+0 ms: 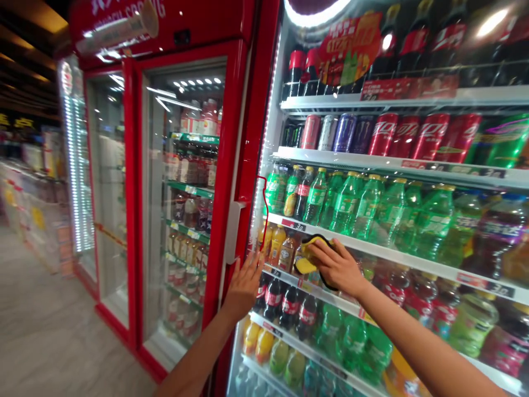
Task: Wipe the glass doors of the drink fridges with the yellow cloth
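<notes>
My right hand (336,267) presses a yellow cloth with a black border (306,266) against the glass door of a lit drinks fridge. The cloth is bunched under the fingers, and part of it hangs below them. Lower and to the left, my left hand (244,284) lies with its fingers stretched out at the left edge of that door, holding nothing. Behind the glass, green soda bottles (346,204) stand on the shelf above the cloth. Dark cola bottles (290,304) fill part of a shelf below it.
To the left stands another red fridge with glass doors (157,220) and a pale handle (233,231). Several red cans (382,135) line an upper shelf behind the right-hand glass. A round sticker (351,47) is near the top. Grey floor (82,331) runs along the left.
</notes>
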`<state>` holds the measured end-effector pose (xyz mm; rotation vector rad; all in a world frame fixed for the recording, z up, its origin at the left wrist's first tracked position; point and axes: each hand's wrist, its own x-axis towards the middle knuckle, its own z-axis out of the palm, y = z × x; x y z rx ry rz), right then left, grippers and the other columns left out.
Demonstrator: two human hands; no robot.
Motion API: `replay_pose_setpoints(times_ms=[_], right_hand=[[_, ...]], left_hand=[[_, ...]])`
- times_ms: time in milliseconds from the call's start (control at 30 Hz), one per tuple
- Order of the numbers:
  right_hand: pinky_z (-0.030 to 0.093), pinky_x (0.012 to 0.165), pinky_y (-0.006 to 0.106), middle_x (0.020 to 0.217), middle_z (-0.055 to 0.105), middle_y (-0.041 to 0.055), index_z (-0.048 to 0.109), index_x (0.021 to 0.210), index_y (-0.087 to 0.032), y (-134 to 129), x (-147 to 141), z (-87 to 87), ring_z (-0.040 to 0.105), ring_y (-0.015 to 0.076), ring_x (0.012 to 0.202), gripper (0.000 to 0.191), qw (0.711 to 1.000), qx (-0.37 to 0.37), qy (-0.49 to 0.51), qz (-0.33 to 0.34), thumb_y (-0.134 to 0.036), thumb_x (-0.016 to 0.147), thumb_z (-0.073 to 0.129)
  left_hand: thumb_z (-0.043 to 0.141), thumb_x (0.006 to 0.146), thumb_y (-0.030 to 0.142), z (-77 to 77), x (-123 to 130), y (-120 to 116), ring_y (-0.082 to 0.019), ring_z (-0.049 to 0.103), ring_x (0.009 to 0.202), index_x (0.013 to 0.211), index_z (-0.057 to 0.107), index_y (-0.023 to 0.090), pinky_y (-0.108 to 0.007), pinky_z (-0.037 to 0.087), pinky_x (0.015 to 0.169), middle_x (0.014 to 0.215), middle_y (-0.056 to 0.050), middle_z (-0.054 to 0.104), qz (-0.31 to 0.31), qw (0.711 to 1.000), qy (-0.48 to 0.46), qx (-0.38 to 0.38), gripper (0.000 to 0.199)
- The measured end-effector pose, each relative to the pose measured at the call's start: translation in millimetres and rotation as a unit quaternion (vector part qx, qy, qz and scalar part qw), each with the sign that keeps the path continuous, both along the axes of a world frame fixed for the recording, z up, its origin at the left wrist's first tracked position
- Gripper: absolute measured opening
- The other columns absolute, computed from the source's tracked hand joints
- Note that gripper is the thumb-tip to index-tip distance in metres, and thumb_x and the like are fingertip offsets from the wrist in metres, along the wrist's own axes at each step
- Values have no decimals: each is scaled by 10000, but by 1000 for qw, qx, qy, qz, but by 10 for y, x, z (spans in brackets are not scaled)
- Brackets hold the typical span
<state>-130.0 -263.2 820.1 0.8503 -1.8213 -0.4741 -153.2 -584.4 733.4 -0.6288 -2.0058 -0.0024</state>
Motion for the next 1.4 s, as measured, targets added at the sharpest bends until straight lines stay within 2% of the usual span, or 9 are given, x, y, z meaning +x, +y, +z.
replay_pose_setpoints(times_ms=[167, 333, 467, 567, 700, 833, 1133, 1300, 1400], right_hand=[[349, 1104, 473, 1439, 596, 72, 624, 1332, -213, -469, -169, -173, 516, 286, 1317, 398, 995, -79, 49, -35, -201, 934, 614], [292, 1157, 470, 1486, 549, 45, 608, 1350, -219, -315, -49, -599, 486, 263, 1337, 400, 996, 74, -29, 35, -250, 952, 584], [196, 1214, 496, 1442, 592, 6, 611, 1341, -275, -192, -148, -250, 466, 232, 1365, 361, 999, 21, -17, 34, -227, 997, 510], [212, 1194, 536, 1469, 570, -11, 601, 1347, -333, -585, -381, 35, 404, 268, 1424, 375, 995, -100, 6, -10, -225, 1001, 507], [316, 1129, 548, 1488, 551, 18, 648, 1290, -295, -1253, -614, -228, 427, 307, 1401, 328, 997, -69, -17, 3, -279, 974, 564], [351, 1132, 496, 1485, 549, 37, 680, 1243, -221, -1312, -625, -603, 465, 270, 1370, 301, 991, 103, -51, 69, -268, 967, 570], [274, 1153, 569, 1541, 487, 58, 586, 1367, -246, -1639, -873, -271, 385, 322, 1432, 397, 995, -103, 5, -11, -244, 972, 547], [295, 1189, 505, 1517, 513, 47, 690, 1201, -213, -1776, -824, -604, 466, 283, 1371, 281, 998, 46, -10, 36, -252, 946, 579], [219, 1226, 496, 1507, 524, 8, 665, 1236, -271, -1662, -859, -313, 449, 252, 1385, 290, 1000, 5, 5, 25, -271, 963, 565]], left_hand=[[452, 939, 141, -45, -120, -1, -247, 210, 1533, 1571, 284, 178, -505, 153, 1262, 1607, -101, 343, 11, 1000, 22, 10, 655], [468, 910, 121, -56, -135, -104, -246, 225, 1529, 1585, 238, 191, -500, 148, 1265, 1612, -90, 327, 15, 1000, 7, -10, 716], [447, 936, 131, 40, -130, -269, -255, 243, 1523, 1577, 269, 193, -517, 151, 1263, 1608, -88, 335, 25, 999, 21, -4, 668], [432, 935, 120, 114, -164, -350, -257, 236, 1525, 1556, 327, 185, -528, 170, 1256, 1608, -91, 337, 30, 999, 18, 4, 634], [426, 927, 107, 146, -216, -447, -255, 217, 1531, 1520, 402, 177, -530, 188, 1252, 1611, -91, 334, 37, 999, 6, 1, 597], [428, 907, 85, 145, -238, -636, -240, 209, 1535, 1513, 413, 180, -506, 197, 1252, 1622, -72, 315, 41, 999, -11, -22, 614], [422, 881, 74, 222, -329, -926, -240, 207, 1536, 1521, 396, 178, -518, 234, 1238, 1625, -84, 306, 33, 997, -51, -37, 649], [422, 859, 65, 225, -392, -967, -232, 183, 1541, 1562, 310, 188, -516, 220, 1245, 1630, -94, 290, 11, 998, -44, -49, 722], [399, 877, 57, 239, -427, -989, -223, 181, 1541, 1563, 302, 182, -505, 203, 1252, 1630, -83, 292, 4, 998, -34, -54, 704]])
